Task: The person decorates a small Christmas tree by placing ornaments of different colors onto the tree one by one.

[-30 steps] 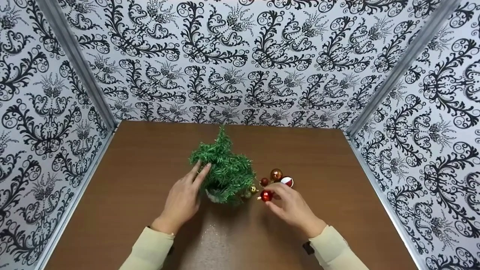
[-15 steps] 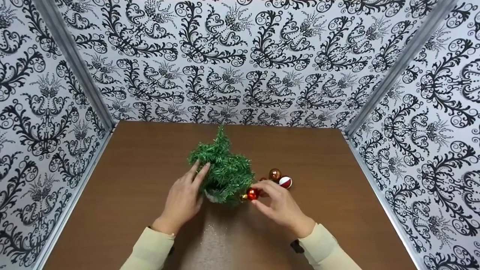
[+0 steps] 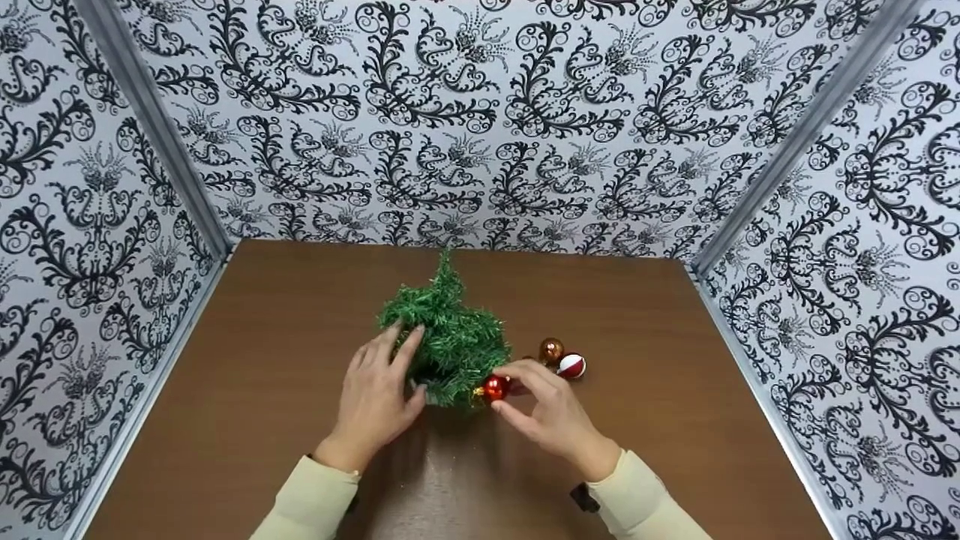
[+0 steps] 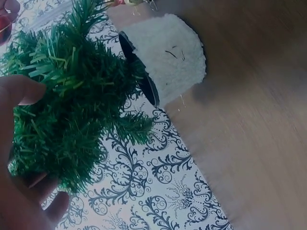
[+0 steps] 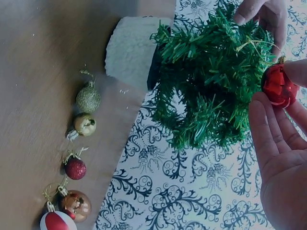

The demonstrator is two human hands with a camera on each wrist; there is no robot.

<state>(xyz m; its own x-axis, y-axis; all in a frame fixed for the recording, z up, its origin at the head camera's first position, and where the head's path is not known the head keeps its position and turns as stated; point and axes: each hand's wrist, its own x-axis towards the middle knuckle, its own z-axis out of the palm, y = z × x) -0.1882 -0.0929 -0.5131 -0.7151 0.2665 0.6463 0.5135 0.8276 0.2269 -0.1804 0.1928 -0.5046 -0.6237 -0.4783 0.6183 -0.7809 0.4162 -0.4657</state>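
A small green tinsel Christmas tree (image 3: 457,330) stands mid-table; its white fuzzy pot (image 4: 168,57) shows in both wrist views. Against the left side of its branches rest the spread fingers of my left hand (image 3: 373,397). My right hand (image 3: 555,412) pinches a shiny red bauble (image 3: 495,388) between thumb and fingers, at the tree's lower right. A thin gold loop on the bauble's cap reaches toward the branches in the right wrist view; whether it touches them I cannot tell.
Right of the tree lie a copper bauble (image 3: 551,350) and a red-and-white one (image 3: 572,365). The right wrist view adds a dark red glitter bauble (image 5: 75,168), a shiny gold one (image 5: 85,124) and a gold glitter one (image 5: 88,98). Patterned walls (image 3: 465,150) enclose the brown table (image 3: 637,315).
My right hand has carried the red bauble left, from beside the other baubles to the tree's lower right. My left hand stays at the tree, its thumb now closer to the pot.
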